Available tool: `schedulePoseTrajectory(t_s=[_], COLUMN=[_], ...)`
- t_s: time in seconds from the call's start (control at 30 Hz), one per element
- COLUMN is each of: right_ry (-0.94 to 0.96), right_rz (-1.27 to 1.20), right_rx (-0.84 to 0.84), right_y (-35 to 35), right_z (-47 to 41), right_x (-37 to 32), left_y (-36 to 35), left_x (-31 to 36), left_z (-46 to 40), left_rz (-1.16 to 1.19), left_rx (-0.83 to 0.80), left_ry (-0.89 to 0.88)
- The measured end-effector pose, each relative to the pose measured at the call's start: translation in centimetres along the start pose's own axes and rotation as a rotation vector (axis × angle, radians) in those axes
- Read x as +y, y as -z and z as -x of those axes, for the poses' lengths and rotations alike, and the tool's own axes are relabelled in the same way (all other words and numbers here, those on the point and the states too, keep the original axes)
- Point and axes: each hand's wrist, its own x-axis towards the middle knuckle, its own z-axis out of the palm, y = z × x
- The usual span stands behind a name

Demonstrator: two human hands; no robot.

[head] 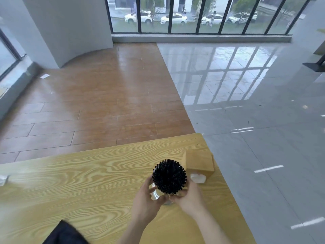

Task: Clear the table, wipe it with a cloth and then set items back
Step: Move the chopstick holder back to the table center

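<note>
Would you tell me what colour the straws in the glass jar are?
The straws are black, seen clearly in the head view.

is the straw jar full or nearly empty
Full: black straws pack the glass jar mouth tightly, held between both hands.

No readable text, label, brand, number or sign shows on anything in the view.

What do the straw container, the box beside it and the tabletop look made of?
Container: looks like clear glass or plastic, glossy, with see-through walls and highlights; which one is unclear. It holds black straws, likely plastic, with hollow ends showing. Box: light wood, matt, faint grain. Table: wood or wood-look laminate, with bold grain and a slight sheen. Left hand and right hand clasp the container.
</note>
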Motion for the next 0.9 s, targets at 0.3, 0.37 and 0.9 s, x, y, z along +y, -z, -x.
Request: schedulePoseTrajectory(t_s=[0.3,0.37,0.9], right_ry=[0.094,0.106,0.081], right_rz=[-0.049,-0.056,-0.005], right_rx=[-0.022,-0.030,-0.052], right_y=[-11.3,-13.0,-16.3], right_z=[-4.2,-5.4,-11.1], right_x=[-10.6,-12.5,-15.5], left_y=[13.0,14.9,18.0], left_x=[-2.5,-2.8,-4.7], left_z=[-5.7,-7.4,-14.0], left_rz=[0.023,0.015,0.016], left_rx=[0.140,0.171,0.114], left_ry=[-0.007,-0.005,-0.005])
